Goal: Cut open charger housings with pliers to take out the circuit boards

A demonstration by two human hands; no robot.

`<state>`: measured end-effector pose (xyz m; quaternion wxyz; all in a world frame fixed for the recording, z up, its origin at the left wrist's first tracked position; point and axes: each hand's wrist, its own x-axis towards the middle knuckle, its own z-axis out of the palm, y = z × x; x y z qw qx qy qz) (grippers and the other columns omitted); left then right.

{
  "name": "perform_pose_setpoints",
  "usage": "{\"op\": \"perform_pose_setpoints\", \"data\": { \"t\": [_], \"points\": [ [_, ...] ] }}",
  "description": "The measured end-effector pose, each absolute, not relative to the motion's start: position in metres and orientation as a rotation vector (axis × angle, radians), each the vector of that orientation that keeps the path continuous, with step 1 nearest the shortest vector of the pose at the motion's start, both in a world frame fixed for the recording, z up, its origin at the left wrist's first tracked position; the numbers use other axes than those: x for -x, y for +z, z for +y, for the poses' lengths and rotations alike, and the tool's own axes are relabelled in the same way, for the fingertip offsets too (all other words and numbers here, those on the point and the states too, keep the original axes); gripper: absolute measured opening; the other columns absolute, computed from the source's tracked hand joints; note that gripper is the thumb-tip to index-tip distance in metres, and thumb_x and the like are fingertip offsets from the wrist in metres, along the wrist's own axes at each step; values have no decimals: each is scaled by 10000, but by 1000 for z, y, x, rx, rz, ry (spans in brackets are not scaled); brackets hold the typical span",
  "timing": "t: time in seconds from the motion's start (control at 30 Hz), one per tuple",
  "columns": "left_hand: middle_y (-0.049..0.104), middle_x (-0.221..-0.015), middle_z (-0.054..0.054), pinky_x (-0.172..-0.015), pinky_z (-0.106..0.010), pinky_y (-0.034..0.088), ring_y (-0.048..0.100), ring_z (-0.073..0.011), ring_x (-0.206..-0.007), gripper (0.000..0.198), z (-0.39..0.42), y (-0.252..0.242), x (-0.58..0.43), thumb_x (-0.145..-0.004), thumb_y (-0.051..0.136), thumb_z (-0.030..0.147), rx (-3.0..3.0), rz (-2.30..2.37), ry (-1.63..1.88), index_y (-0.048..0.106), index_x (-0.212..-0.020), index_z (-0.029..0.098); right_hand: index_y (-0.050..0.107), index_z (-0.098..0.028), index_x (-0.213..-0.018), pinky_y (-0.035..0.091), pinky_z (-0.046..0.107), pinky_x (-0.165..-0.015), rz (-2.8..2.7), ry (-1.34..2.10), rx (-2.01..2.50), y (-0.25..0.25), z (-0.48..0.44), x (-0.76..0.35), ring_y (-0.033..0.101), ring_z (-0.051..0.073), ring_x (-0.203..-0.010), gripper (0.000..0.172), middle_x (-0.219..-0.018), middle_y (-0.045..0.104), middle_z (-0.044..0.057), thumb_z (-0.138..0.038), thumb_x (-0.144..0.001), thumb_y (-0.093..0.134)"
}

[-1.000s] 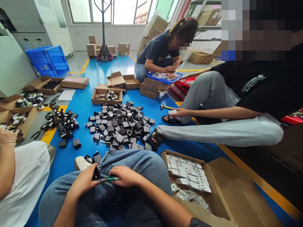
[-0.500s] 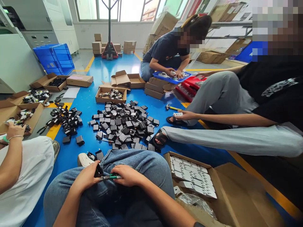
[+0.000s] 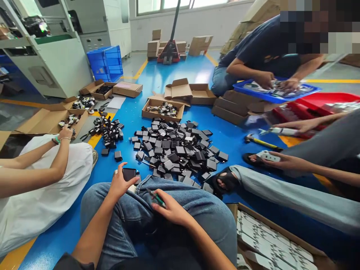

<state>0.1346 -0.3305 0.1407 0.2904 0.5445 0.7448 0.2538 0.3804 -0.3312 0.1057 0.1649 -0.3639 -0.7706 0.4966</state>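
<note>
- Since half a second ago, your left hand (image 3: pixel 119 183) is moving out past your knee with the black adapter (image 3: pixel 129 174), and it is no longer meeting the tool over your lap.
- Head view: your left hand is gripping that adapter, fingers closed around its edges, just above the blue floor (image 3: pixel 123 108) at the near edge of the pile of black adapters (image 3: pixel 174 150).
- Your right hand (image 3: pixel 170 210) is resting on your denim thigh, fingers wrapped around the green-handled pliers (image 3: pixel 155 198), tip pointing toward the adapter but apart from it.
- Judging by this, you are finishing one piece and parting with it; the next move would call for setting it down, then picking a fresh unit and bringing it to the pliers.
- Adapters are looking like small, boxy, matte-to-glossy plastic blocks, hard and smooth, lying scattered at all angles.
- Cardboard box (image 3: pixel 281 228) at your right is holding flat white moulded pieces in rows.
- Another cardboard box (image 3: pixel 149 112) beyond the pile is holding mixed small parts.
- Yellow-handled hammer (image 3: pixel 260 141) is lying on the floor near a co-worker's sandalled foot.
- Co-workers are sitting around, each hand busy with its own parts.
</note>
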Motion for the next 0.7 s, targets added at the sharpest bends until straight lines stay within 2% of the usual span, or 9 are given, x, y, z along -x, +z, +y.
{"op": "perform_pose_setpoints", "data": {
  "t": [0.13, 0.2, 0.33, 0.4, 0.5, 0.6, 0.7],
  "points": [
    [658, -1016, -92, -795, -351, 512, 656, -233, -899, 597, -332, 137, -136, -878, 452, 585, -1493, 1821, 732, 377, -1329, 201, 541, -182, -999, 442, 308, -789, -1956, 1494, 1071, 104, -327, -383, 536, 171, -834, 300, -915, 589, 41, -457, -881, 528],
    [663, -1025, -85, -788, -345, 514, 657, -228, -897, 532, -333, 134, -138, -896, 440, 543, -1542, 1754, 698, 407, -1307, 207, 548, -184, -976, 444, 302, -762, -1921, 1496, 1104, 103, -326, -384, 523, 162, -788, 306, -863, 575, 29, -471, -871, 539],
    [661, -1088, -70, -803, -336, 509, 648, -230, -963, 539, -335, 132, -143, -835, 574, 434, -1654, 1637, 608, 414, -1309, 234, 568, -176, -962, 435, 300, -740, -1923, 1471, 1144, 100, -324, -382, 515, 161, -761, 317, -822, 567, 19, -476, -867, 532],
    [664, -1091, -54, -815, -329, 503, 643, -224, -963, 473, -336, 133, -144, -789, 627, 356, -1722, 1572, 558, 488, -1227, 241, 579, -170, -961, 431, 302, -737, -1931, 1457, 1156, 99, -324, -381, 517, 164, -759, 319, -817, 570, 19, -471, -868, 525],
    [659, -1068, -41, -865, -332, 486, 622, -214, -973, 325, -336, 133, -144, -752, 617, 227, -1818, 1510, 503, 560, -1071, 226, 592, -164, -956, 429, 304, -736, -1947, 1449, 1170, 100, -323, -381, 523, 166, -753, 315, -813, 584, 21, -457, -868, 517],
    [634, -1099, -58, -936, -374, 457, 579, -237, -1044, 336, -336, 130, -143, -729, 580, 157, -1882, 1518, 465, 558, -1059, 216, 606, -165, -961, 432, 303, -734, -1968, 1440, 1173, 101, -323, -381, 536, 170, -755, 309, -825, 610, 25, -443, -873, 507],
    [626, -1102, -76, -953, -410, 444, 558, -259, -1059, 325, -337, 126, -142, -730, 575, 158, -1914, 1540, 424, 563, -1051, 207, 617, -165, -967, 435, 303, -736, -1987, 1426, 1165, 102, -324, -381, 546, 174, -767, 304, -837, 627, 30, -431, -877, 501]
  ]
}}
